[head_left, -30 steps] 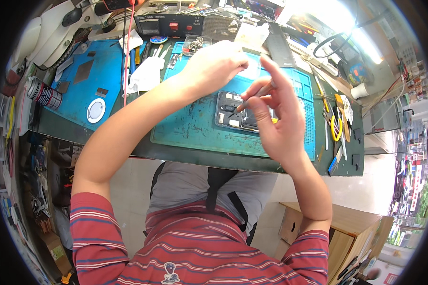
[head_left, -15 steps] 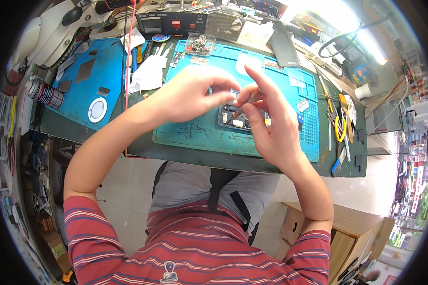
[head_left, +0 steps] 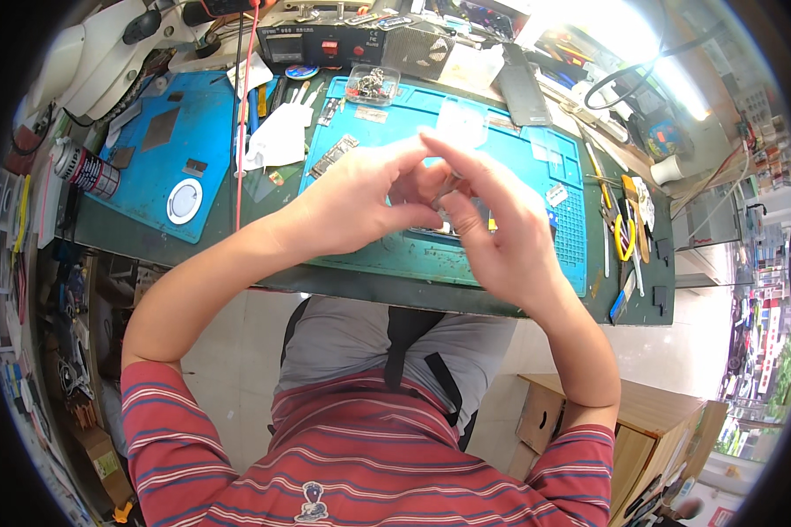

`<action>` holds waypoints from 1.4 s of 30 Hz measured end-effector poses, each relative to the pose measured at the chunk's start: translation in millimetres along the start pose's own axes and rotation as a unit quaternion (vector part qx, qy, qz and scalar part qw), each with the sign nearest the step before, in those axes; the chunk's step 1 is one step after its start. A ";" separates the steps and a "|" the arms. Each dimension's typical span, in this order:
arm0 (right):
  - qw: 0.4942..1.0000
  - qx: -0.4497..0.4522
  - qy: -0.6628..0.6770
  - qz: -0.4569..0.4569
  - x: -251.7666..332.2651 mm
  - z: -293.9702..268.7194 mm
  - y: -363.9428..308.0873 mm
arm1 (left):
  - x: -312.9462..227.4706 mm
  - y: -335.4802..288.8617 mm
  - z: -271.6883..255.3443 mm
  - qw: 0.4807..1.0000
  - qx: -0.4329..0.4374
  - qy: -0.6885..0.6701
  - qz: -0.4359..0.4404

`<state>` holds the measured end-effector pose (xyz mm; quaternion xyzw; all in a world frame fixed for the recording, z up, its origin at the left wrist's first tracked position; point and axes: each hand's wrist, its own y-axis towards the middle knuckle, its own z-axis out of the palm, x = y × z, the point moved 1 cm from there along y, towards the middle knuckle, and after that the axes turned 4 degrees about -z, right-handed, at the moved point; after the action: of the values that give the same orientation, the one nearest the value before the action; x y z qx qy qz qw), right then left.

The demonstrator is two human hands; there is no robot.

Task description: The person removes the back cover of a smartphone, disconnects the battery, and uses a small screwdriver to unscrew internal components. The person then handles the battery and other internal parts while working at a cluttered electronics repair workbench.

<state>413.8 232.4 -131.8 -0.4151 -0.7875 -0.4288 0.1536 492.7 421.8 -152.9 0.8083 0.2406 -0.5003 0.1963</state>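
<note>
Above the teal work mat [head_left: 378, 263] my two hands meet fingertip to fingertip. My right hand [head_left: 505, 237] pinches a small, slim, greyish piece [head_left: 448, 189] between thumb and fingers; its kind is too small to tell. My left hand [head_left: 356, 198] reaches in from the other side with curled fingers, its thumb close to the same piece. What the left fingertips grip, if anything, is hidden. Beneath the hands lies a dark shallow case with small parts [head_left: 437, 231], mostly covered by them.
A long circuit board [head_left: 334, 155] lies left of my hands, behind it a clear box of small metal parts [head_left: 372, 85]. Yellow-handled pliers [head_left: 625, 237] and other tools line the right side. At left are a spray can [head_left: 86, 167] and a white disc [head_left: 183, 201]. A red cable [head_left: 240, 158] hangs nearby.
My left hand has moved right and closed in on my right hand's fingertips. The dark case below is now more covered, and the circuit board at left has come into view.
</note>
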 end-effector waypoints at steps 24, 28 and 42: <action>1.000 -0.017 0.004 0.017 -6.0 6.1 -2.1 | 4.2 3.5 10.1 0.996 -0.025 -0.004 0.090; 0.999 0.003 -0.035 -0.003 1.8 3.0 0.7 | 3.1 6.0 0.9 0.998 0.017 0.057 0.014; 0.999 0.009 -0.048 -0.018 -2.3 1.7 0.6 | -2.5 6.1 -1.0 0.995 0.013 0.098 -0.006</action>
<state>415.8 232.7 -133.8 -0.4202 -0.8049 -0.4040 0.1113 496.0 417.0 -149.8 0.8544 0.2567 -0.4231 0.1585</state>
